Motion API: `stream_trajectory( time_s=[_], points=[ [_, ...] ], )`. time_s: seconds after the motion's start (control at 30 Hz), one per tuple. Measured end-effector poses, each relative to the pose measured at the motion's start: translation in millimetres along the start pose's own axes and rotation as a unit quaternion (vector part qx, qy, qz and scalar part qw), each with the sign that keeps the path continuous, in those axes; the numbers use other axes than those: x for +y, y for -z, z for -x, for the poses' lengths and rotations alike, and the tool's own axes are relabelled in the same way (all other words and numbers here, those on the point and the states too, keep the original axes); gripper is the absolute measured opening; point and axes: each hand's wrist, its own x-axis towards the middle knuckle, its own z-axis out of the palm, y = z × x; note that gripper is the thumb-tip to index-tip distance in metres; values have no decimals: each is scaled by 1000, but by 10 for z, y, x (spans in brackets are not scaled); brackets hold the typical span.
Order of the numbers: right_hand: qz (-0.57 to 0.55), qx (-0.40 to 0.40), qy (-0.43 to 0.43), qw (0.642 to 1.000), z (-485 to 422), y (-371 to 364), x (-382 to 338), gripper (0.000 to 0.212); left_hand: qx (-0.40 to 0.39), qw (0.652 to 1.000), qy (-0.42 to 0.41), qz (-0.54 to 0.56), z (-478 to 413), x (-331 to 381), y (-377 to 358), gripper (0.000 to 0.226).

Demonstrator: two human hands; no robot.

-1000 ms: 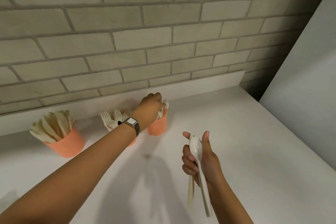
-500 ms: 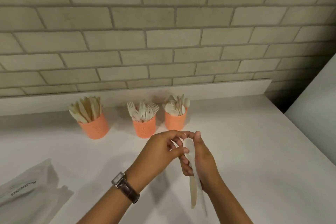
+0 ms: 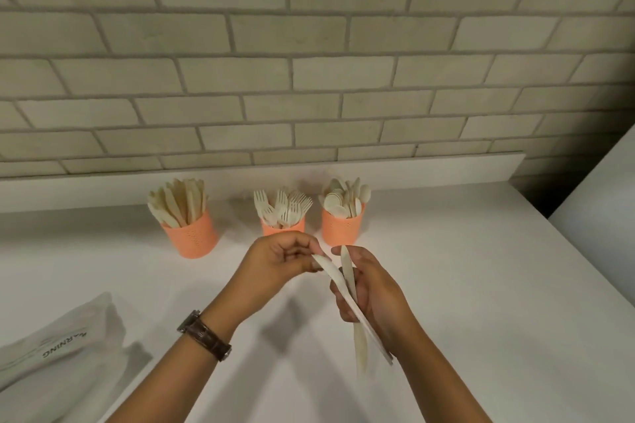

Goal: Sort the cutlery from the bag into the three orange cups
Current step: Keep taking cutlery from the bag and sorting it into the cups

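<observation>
Three orange cups stand in a row by the wall: the left cup (image 3: pixel 192 240) holds knives, the middle cup (image 3: pixel 282 227) forks, the right cup (image 3: pixel 342 229) spoons. My right hand (image 3: pixel 372 288) grips two pale wooden pieces of cutlery (image 3: pixel 350 276) in front of the cups. My left hand (image 3: pixel 281 259) pinches the top end of one of them, a flat pale piece (image 3: pixel 331 271). Which kind each piece is I cannot tell. The white plastic bag (image 3: pixel 58 350) lies at the lower left.
The white countertop (image 3: pixel 481 285) runs to a low white backsplash under a grey brick wall. A white panel (image 3: pixel 604 199) stands at the right edge. A watch sits on my left wrist.
My left hand came back from the right cup to my right hand and took hold of the top of one piece there. The view shifted, bringing the bag into sight.
</observation>
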Motion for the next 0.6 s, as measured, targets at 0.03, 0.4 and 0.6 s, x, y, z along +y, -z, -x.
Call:
stream_trajectory(
  time_s=[0.03,0.4,0.6],
  points=[
    [17,10,10,1000,1,51,3,25,16,1000,-13,2,-46,51,33,21],
    [47,105,78,990,229,687,1,20,232,935,-208,-171,-1220,511,231,13],
    [33,109,90,989,221,795,-12,20,175,908,-179,-336,-1533,114,-36,11]
  ],
)
